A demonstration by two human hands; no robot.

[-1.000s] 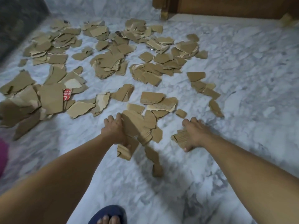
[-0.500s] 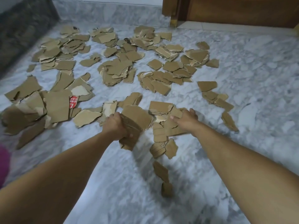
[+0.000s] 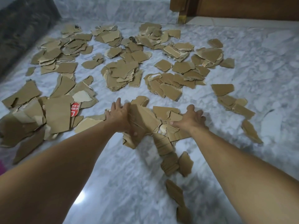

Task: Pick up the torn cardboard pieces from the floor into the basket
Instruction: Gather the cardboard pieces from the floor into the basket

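a bundle of torn cardboard pieces (image 3: pixel 145 120) sits pressed between both hands above the marble floor (image 3: pixel 258 62). left hand (image 3: pixel 120 115) curls round its edge; right hand (image 3: pixel 191 118) pinches the other side, fingers spread.

Torn cardboard pieces (image 3: pixel 124 73): too many to count; hands: two, left (image 3: pixel 120 118), right (image 3: pixel 191 120).
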